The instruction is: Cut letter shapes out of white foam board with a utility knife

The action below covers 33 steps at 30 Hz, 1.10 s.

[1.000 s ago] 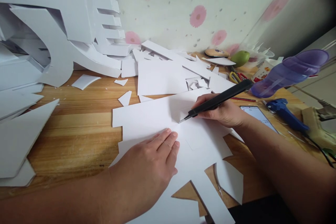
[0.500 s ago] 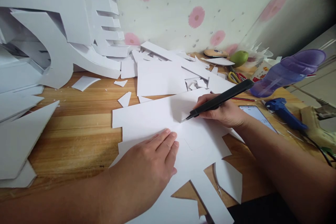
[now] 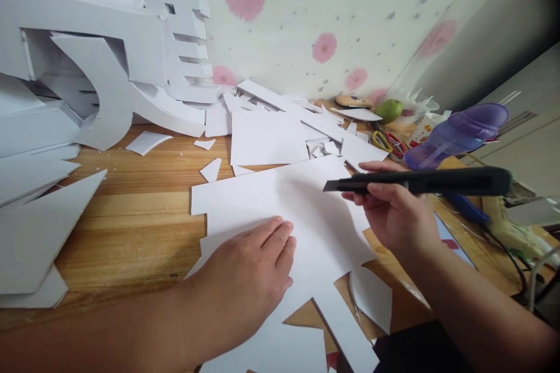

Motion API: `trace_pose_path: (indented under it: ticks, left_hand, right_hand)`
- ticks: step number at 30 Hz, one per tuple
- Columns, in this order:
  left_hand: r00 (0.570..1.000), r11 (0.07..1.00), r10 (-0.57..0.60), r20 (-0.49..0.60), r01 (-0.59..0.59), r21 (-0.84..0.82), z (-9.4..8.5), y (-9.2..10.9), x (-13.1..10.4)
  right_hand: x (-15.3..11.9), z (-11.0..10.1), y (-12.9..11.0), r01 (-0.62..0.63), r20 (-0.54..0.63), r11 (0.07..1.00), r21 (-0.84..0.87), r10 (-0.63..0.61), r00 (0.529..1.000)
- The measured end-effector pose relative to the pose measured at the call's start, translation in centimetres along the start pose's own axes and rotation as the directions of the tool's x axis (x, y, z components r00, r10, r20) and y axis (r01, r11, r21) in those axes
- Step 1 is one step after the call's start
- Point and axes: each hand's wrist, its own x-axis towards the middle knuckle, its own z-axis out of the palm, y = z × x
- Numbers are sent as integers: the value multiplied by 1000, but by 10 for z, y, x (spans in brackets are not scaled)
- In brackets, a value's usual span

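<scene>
A black utility knife [image 3: 455,180] lies nearly level in my right hand [image 3: 400,215], gripped between thumb and fingers above the board. Its blade points left and is clear of the surface. Beneath it spreads a large white foam board [image 3: 262,201] with notched edges and cut-out openings toward the front. My left hand [image 3: 258,268] rests flat on this board, fingers stretched forward and touching it. Beside the board's right edge is a loose curved white offcut [image 3: 371,298].
White board structures [image 3: 105,87] stand at the back left, with stacked sheets [image 3: 39,233] in front. Scraps [image 3: 266,134] lie behind the board. A purple bottle [image 3: 459,134], scissors [image 3: 389,143], a green fruit [image 3: 388,111] and a phone [image 3: 452,239] are on the right.
My right hand has lifted the knife off the board and moved right and toward me, turning the knife level. My left hand stays on the board. The view has shifted slightly.
</scene>
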Motion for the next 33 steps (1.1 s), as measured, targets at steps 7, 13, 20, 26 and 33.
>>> trace_pose_path:
  ticks: [7, 13, 20, 26, 33]
  left_hand:
    - [999, 999, 46, -5, -46, -1, 3, -1, -2]
    - [998, 998, 64, 21, -64, -7, 8, 0, -2]
    - [997, 997, 74, 17, -75, 21, 9, 1, -4]
    - [993, 993, 115, 40, -117, 33, 11, 0, -4]
    - [994, 995, 99, 44, -100, 13, 9, 1, -6]
  right_hand:
    - [-47, 8, 8, 99, -105, 954, -282, -133, 985]
    - [-67, 11, 15, 188, 32, 701, -688, -229, 973]
    - [-71, 12, 17, 144, 65, 716, -683, -137, 988]
    - [-72, 15, 16, 168, 109, 724, -669, -128, 986]
    - [-73, 12, 17, 192, 163, 695, -693, -108, 981]
